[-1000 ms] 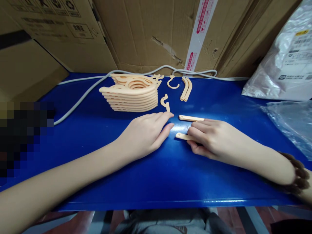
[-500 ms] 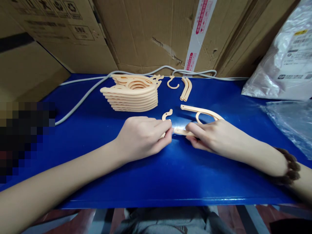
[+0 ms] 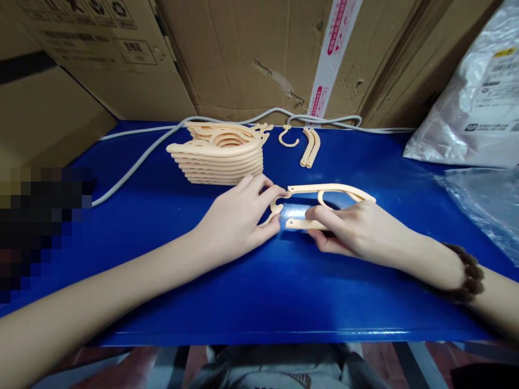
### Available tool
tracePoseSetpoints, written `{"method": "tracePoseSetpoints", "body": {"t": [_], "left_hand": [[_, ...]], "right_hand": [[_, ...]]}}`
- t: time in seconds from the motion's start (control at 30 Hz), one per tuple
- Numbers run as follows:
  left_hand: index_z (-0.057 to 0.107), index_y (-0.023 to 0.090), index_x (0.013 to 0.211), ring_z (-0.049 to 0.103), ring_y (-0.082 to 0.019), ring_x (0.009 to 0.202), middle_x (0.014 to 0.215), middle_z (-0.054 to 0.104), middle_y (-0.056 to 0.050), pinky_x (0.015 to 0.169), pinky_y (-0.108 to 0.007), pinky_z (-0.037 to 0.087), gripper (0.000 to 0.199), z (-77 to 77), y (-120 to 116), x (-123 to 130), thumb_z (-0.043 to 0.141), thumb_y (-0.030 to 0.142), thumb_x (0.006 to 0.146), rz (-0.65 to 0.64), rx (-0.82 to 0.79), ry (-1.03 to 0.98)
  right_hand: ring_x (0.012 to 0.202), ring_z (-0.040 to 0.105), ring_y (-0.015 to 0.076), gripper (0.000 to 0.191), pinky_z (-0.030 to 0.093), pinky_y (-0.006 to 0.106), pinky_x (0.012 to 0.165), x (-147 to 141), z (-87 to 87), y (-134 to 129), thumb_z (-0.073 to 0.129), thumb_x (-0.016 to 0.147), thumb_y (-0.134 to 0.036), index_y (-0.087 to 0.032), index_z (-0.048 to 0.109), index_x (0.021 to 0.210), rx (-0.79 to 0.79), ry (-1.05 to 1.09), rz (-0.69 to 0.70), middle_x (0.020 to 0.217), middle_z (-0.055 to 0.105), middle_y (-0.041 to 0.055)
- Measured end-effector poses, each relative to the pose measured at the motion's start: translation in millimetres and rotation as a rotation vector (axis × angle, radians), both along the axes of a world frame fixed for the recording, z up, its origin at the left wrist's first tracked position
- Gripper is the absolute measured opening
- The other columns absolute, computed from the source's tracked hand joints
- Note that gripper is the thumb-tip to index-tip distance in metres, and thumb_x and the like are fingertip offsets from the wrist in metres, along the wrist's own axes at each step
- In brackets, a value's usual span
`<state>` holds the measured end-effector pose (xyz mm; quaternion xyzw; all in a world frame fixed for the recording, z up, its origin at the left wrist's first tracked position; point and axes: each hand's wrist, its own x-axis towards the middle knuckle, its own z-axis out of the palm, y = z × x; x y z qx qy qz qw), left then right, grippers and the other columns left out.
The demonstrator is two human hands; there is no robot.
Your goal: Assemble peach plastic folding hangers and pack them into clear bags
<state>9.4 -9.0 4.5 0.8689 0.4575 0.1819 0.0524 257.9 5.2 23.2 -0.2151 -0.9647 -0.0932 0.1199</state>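
At the right, a silvery-white plastic mailing bag with printed labels [image 3: 478, 108] leans against brown cardboard, its contents hidden, and a flat clear plastic bag [image 3: 482, 200] lies just in front of it. A brown cardboard box with black printed symbols [image 3: 97, 81] stands at the back left, beside a large brown cardboard panel [image 3: 243, 65] crossed by white tape with red print [image 3: 320, 100]. On the glossy blue table [image 3: 243, 302], the left hand [image 3: 235, 221] grasps a small cream plastic hook piece [image 3: 277, 207] between its fingers, near the table's middle. The right hand [image 3: 360, 232] pinches a straight-ended cream plastic strip [image 3: 300, 223] in its fingers; just behind that strip extends a curved cream plastic hanger arm with a ring [image 3: 316, 188], its left end close to the hook piece, though contact is unclear. Behind the left hand sits a neat stack of cream plastic hangers [image 3: 219, 165]; to its right lie a loose cream plastic hook [image 3: 290, 142] and two curved cream plastic strips [image 3: 311, 148], side by side. A pale grey cable [image 3: 130, 174] winds along the table's rear, and reddish floor [image 3: 383, 367] shows below its front edge.
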Motion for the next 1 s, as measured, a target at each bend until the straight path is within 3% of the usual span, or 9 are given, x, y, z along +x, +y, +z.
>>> {"method": "tracePoseSetpoints", "body": {"t": [0.17, 0.3, 0.53, 0.67, 0.77, 0.87, 1.0], "left_hand": [[0.056, 0.019, 0.099, 0.059, -0.019, 0.094, 0.100, 0.060, -0.001, 0.077, -0.031, 0.045, 0.016, 3.2, 1, 0, 0.054, 0.014, 0.084, -0.024, -0.177, -0.173], [0.053, 0.019, 0.101, 0.053, -0.012, 0.069, 0.081, 0.055, 0.005, 0.063, -0.025, 0.039, 0.023, 0.2, 5, -1, 0.053, 0.008, 0.081, -0.014, -0.304, -0.309], [0.057, 0.018, 0.089, 0.058, -0.011, 0.072, 0.083, 0.062, 0.003, 0.065, -0.023, 0.038, 0.009, 2.1, 4, -2, 0.052, 0.017, 0.096, -0.034, -0.202, -0.326], [0.051, 0.019, 0.102, 0.061, -0.011, 0.065, 0.079, 0.066, 0.004, 0.064, -0.023, 0.041, 0.010, 4.7, -1, 0, 0.042, 0.020, 0.101, -0.013, -0.274, -0.357], [0.049, 0.021, 0.110, 0.065, -0.014, 0.071, 0.085, 0.068, 0.003, 0.066, -0.024, 0.041, 0.015, 3.8, -3, 1, 0.037, 0.020, 0.101, 0.000, -0.251, -0.294], [0.052, 0.022, 0.102, 0.064, -0.016, 0.074, 0.089, 0.068, 0.001, 0.063, -0.026, 0.038, 0.013, 2.9, -3, 3, 0.040, 0.026, 0.101, 0.041, -0.197, -0.180], [0.050, 0.021, 0.084, 0.055, -0.015, 0.059, 0.071, 0.061, 0.003, 0.054, -0.026, 0.028, 0.023, 3.8, -6, 5, 0.041, 0.036, 0.099, 0.054, -0.116, -0.096]], "right_hand": [[0.044, 0.053, 0.0120, 0.026, 0.026, 0.027, 0.049, 0, -4.3, 1, 0.039, 0.102, -0.022, -0.014, 0.063, 0.097, -0.017, 0.012, 0.014, 0.057, 0.059, -0.0021], [0.046, 0.056, 0.0132, 0.029, 0.031, 0.028, 0.052, 1, -8.2, 3, 0.040, 0.103, -0.026, -0.014, 0.066, 0.100, -0.043, 0.041, 0.032, 0.058, 0.061, -0.0016], [0.065, 0.067, 0.0149, 0.035, 0.037, 0.028, 0.057, 1, -9.6, 4, 0.038, 0.109, -0.028, -0.014, 0.069, 0.101, -0.091, 0.050, 0.049, 0.079, 0.073, 0.0052], [0.064, 0.065, 0.0136, 0.041, 0.034, 0.028, 0.055, 2, -10.5, 6, 0.031, 0.112, -0.032, -0.015, 0.068, 0.105, -0.078, 0.012, 0.028, 0.077, 0.071, 0.0041], [0.060, 0.063, 0.0132, 0.046, 0.031, 0.029, 0.055, 2, -11.0, 6, 0.027, 0.113, -0.035, -0.015, 0.068, 0.109, -0.080, -0.005, 0.023, 0.077, 0.071, 0.0032], [0.059, 0.063, 0.0130, 0.046, 0.030, 0.029, 0.055, 1, -12.4, 7, 0.026, 0.113, -0.037, -0.015, 0.067, 0.114, -0.109, -0.019, 0.017, 0.080, 0.072, 0.0034], [0.059, 0.062, 0.0132, 0.046, 0.030, 0.029, 0.055, 1, -14.5, 9, 0.026, 0.113, -0.038, -0.015, 0.066, 0.116, -0.139, -0.014, 0.014, 0.082, 0.072, 0.0043]]}}
